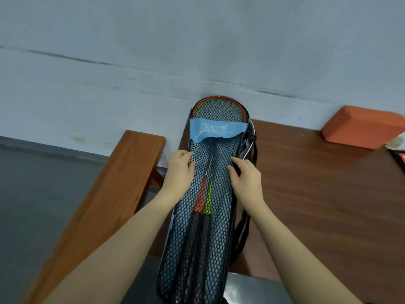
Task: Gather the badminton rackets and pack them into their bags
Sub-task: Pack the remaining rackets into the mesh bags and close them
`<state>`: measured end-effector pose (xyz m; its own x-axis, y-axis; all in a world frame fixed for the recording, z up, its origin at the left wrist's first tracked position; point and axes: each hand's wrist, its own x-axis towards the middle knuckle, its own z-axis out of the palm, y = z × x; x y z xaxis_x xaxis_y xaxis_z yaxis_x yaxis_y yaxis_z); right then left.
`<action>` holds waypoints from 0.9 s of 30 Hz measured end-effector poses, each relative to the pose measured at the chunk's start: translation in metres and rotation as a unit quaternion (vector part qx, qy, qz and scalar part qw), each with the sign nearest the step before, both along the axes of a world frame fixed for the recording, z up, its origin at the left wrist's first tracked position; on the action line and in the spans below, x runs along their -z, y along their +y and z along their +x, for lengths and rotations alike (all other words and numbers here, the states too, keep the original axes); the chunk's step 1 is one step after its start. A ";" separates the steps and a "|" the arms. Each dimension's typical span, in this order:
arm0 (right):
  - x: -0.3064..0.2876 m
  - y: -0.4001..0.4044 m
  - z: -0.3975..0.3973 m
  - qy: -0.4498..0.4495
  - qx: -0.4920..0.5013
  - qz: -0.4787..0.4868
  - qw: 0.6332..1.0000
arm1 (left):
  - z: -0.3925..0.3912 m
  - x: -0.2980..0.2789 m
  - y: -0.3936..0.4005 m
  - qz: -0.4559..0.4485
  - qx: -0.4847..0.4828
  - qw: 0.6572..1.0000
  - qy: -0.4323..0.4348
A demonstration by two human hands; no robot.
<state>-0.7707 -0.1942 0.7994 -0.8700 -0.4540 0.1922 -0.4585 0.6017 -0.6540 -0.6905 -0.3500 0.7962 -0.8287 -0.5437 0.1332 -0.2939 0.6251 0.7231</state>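
— What's the biggest thing in front of them?

— The pale blue wall, scuffed with dark streaks. Below it a brown wooden table, and to the left a wooden bench running alongside over a grey floor.

— And the bag?

— The mesh racket bag lies lengthwise between bench and table, its far end against the wall, its near end coming towards the person. A light blue label band crosses it near the top. Black straps trail off its right side onto the table.

— The rackets?

— Two rackets inside, seen through the netting: one shaft red, one yellow, dark handles side by side. The red-rimmed head pokes out past the label.

— Anything else lying around?

— An orange block at the table's far right corner, well apart from the bag.

— The hands?

— Left hand grips the bag's left edge, fingers curled into the mesh. Right hand pinches the right edge, fingers bent round it.
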 end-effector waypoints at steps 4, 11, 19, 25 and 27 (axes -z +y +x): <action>0.023 0.001 0.002 -0.064 0.019 0.018 0.998 | 0.002 0.024 -0.002 0.025 0.005 0.999 -0.042; 0.064 0.014 0.006 -0.152 0.046 0.084 0.984 | -0.001 0.061 -0.004 0.020 -0.035 0.992 -0.117; 0.080 0.004 0.002 -0.247 0.109 -0.008 0.963 | 0.010 0.080 -0.002 0.062 -0.057 0.993 -0.076; 0.072 0.002 0.003 -0.228 0.115 -0.095 0.962 | 0.003 0.089 0.009 0.110 -0.034 0.992 -0.058; 0.069 0.011 0.002 -0.212 0.102 -0.099 0.967 | 0.002 0.088 0.012 0.106 -0.039 0.993 -0.039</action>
<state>-0.7689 -0.1830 0.7307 -0.9574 -0.2547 -0.1357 -0.0085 0.4947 -0.8690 -0.6888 -0.3381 0.7080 -0.7861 -0.6156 -0.0549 -0.3964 0.4341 0.8090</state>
